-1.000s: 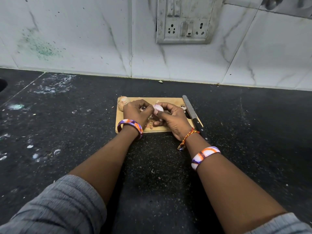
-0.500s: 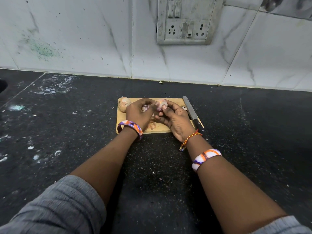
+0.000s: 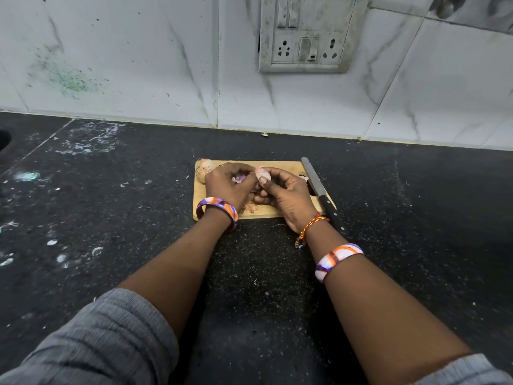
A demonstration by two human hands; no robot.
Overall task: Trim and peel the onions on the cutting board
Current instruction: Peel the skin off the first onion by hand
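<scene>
— Onion [image 3: 263, 174]: we see it pinched in the right hand [image 3: 286, 198] over the cutting board [image 3: 280, 211].
— And our left hand [image 3: 227, 187] curls round purple peel [image 3: 239, 178], mostly hidden; another onion [image 3: 204, 169] sits half-covered.

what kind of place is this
Most likely a home kitchen counter. A wooden cutting board with an onion and a knife sits on a dark stone worktop, backed by marble-look wall tiles with a switch and socket panel.

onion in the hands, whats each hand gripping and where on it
The right hand holds the small onion by its side, thumb on top. The left hand pinches purple peel.
</scene>
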